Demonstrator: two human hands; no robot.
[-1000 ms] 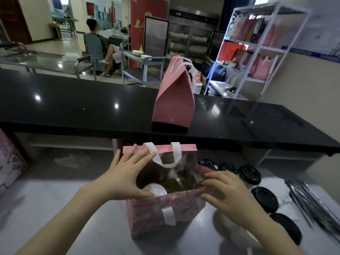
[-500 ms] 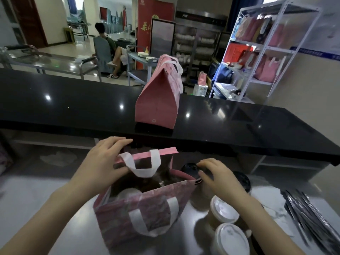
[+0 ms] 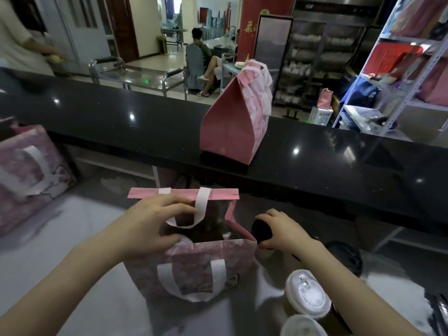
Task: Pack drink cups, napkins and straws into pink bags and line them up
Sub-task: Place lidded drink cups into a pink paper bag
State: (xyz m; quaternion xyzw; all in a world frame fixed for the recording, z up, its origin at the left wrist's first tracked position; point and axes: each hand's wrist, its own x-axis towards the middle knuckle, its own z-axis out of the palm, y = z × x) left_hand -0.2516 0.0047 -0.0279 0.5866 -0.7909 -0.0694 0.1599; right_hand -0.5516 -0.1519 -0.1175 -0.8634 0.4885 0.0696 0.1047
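On the pale table (image 3: 72,226), head view: braces the open white-handled pink paper bag (image 3: 194,270) with the left hand (image 3: 150,224), grip curled over its rim. Has quit the bag's edge with the right hand (image 3: 283,231); now wraps that grip round a black-lidded drink cup (image 3: 261,230) just beside. Suggests loading next.

Pale grey stone worktop (image 3: 72,238) carries open pink paper bag (image 3: 194,265) at centre, white-lidded drink cups (image 3: 306,293) and black-lidded cups (image 3: 346,258) at right, patterned pink bag (image 3: 29,170) far left. Raised glossy black counter (image 3: 121,122) behind: closed pink bag (image 3: 232,127) upright.
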